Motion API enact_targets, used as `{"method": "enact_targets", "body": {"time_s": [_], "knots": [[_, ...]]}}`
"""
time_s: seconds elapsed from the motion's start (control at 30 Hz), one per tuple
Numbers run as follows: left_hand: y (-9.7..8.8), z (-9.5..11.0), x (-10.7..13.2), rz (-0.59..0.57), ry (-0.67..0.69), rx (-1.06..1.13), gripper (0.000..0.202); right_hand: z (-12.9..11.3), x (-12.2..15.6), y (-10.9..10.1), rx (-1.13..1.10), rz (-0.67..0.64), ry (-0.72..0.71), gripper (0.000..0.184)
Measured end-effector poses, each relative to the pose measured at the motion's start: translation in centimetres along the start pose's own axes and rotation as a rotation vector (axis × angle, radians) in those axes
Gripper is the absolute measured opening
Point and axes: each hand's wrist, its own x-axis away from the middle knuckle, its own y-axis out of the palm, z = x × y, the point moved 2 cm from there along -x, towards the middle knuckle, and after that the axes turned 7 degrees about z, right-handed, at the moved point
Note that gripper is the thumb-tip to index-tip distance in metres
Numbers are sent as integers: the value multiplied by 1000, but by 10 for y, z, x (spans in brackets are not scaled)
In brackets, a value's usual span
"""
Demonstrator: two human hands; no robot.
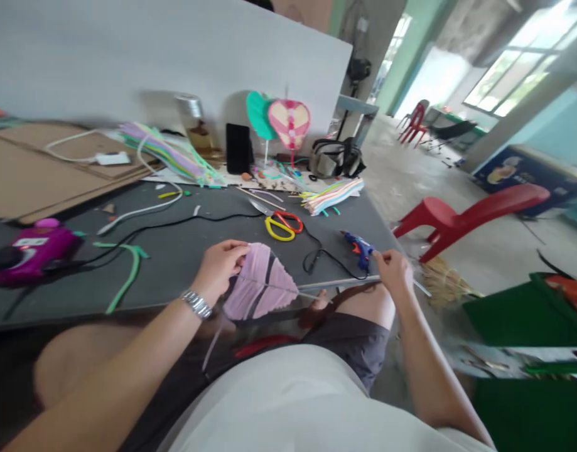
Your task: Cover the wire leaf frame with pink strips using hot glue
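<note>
My left hand (225, 265) is closed on the edge of a pink leaf-shaped piece (258, 276) made of fuzzy strips, with dark gaps and a thin stem along its middle. The piece is over my lap at the table's front edge. A thin pale strip hangs below that hand. To the right, a blue glue gun (358, 247) with an orange trigger lies on the table. My right hand (394, 271) is closed just behind it, around a pale glue stick (422, 288) that sticks out past the hand, in line with the gun.
Scissors (283, 226) with yellow and red handles lie ahead. Bundles of coloured pipe cleaners (333, 196), a phone (238, 149) and two finished heart-like pieces (289, 124) stand behind. A magenta device (36, 251) is at left; cords cross the table. A red chair (451, 216) stands right.
</note>
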Motion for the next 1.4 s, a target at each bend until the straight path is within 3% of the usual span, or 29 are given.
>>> {"method": "enact_targets", "body": {"time_s": [0.13,0.3,0.43,0.57,0.67,0.73,0.8,0.97,1.13,1.4], "knots": [[3,2,1,-31,-7,0,24,-6,-8,14,-59,-97,95,46],[3,6,3,-68,-8,-5,22,-18,-21,32,-301,-226,237,43],[3,4,1,-74,-22,3,16,-30,-12,25,-591,-291,302,33],[2,0,-2,-69,-44,30,13,-52,16,8,-808,-313,261,33],[2,-1,-5,-63,-65,45,13,-72,43,-7,-1048,-216,52,28],[1,-1,-6,-63,-79,52,12,-84,60,-14,-1076,-119,-136,23],[1,-2,-6,-68,-88,58,10,-93,75,-12,-1004,-137,-257,21],[0,-2,-5,-84,-94,68,11,-106,95,28,-684,-418,-496,34],[1,0,-3,-86,-99,79,12,-121,105,60,-512,-379,-841,29],[1,0,-2,-82,-103,87,13,-128,109,62,-296,-235,-1002,26]]}}
